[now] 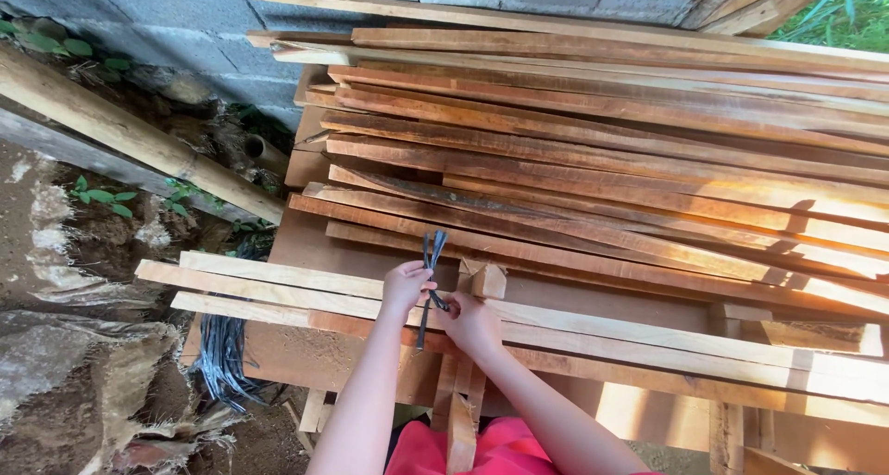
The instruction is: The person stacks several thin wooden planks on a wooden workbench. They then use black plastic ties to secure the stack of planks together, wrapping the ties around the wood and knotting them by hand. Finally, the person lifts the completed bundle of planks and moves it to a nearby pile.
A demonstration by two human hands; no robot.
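Grey block wall (167, 12) runs along the far side, with a thick wooden pole (139, 132) slanting down at the far left. A bundle of dark straps (222, 355) hangs near the left end of the table (315, 243). At the near middle, the left hand (406, 285) has its grip closed on a dark strap (431, 267), whose ends stand up above the fingers. Just beside it, the right hand (472, 325) pinches the same strap over pale wooden slats (278, 285). Reddish planks (602, 151) are stacked across the right and far side.
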